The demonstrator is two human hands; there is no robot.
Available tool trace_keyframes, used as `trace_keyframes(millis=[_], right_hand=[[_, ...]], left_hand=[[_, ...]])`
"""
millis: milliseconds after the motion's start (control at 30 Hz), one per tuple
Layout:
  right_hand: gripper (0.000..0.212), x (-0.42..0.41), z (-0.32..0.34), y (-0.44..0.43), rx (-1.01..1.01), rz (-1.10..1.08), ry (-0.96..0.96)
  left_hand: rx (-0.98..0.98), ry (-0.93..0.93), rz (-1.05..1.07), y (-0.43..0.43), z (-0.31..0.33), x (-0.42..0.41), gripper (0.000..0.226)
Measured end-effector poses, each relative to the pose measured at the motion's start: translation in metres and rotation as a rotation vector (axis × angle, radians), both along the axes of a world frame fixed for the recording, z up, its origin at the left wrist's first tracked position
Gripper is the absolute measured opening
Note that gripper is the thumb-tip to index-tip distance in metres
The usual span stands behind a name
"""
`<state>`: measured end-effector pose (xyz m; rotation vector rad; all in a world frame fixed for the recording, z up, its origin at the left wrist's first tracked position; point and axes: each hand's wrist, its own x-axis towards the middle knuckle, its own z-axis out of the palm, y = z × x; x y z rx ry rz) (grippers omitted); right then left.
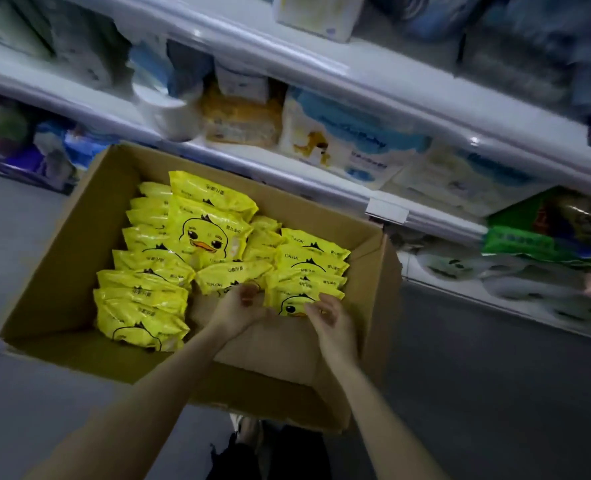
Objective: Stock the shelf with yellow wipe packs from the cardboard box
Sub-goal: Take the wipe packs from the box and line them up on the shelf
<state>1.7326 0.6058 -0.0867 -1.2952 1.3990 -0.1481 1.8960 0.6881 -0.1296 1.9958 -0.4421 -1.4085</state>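
The cardboard box (pixel 62 271) sits on the floor (pixel 495 375) just in front of the shelf (pixel 321 187), and rows of yellow wipe packs (pixel 204 233) fill its far part. Both hands reach in at its near side. The left hand (pixel 238 308) curls its fingers (pixel 249 292) at the edge of a loose pack (pixel 231 275) at the box's middle; I cannot tell whether they grip it. The right hand (pixel 328 318) has its fingers loosely bent, holding nothing, beside the front pack (pixel 290 301) of the box's right row.

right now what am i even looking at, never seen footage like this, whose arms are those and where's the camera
There is no machine here. The one picture comes from a camera worn on a person's head, looking down, so the two bare arms are that person's own. A cardboard box stands open on the grey floor before store shelves, filled with yellow wipe packs that show a duck face. The left hand and right hand reach to the nearest packs; the blur hides whether either grips one yet.
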Motion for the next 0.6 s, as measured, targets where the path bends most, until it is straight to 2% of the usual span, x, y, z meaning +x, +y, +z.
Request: trace_keyframes(millis=[100, 267, 467, 600], right_hand=[[0.045, -0.002, -0.021, 0.003, 0.007, -0.041, 0.001], [0.051, -0.002, -0.049, 0.010, -0.005, -0.094, 0.012], [0.057, 0.004, -0.061, 0.008, 0.004, -0.149, 0.028], [0.066, 0.001, -0.062, 0.005, 0.039, -0.228, -0.003]], left_hand=[[0.026, -0.018, -0.023, -0.010, -0.031, -0.009, 0.062], [0.044, 0.020, 0.063, -0.024, -0.061, -0.027, 0.067], [0.097, -0.158, 0.031, -0.029, -0.073, -0.031, 0.048], [0.023, -0.125, -0.013, -0.026, -0.062, -0.029, 0.012]])
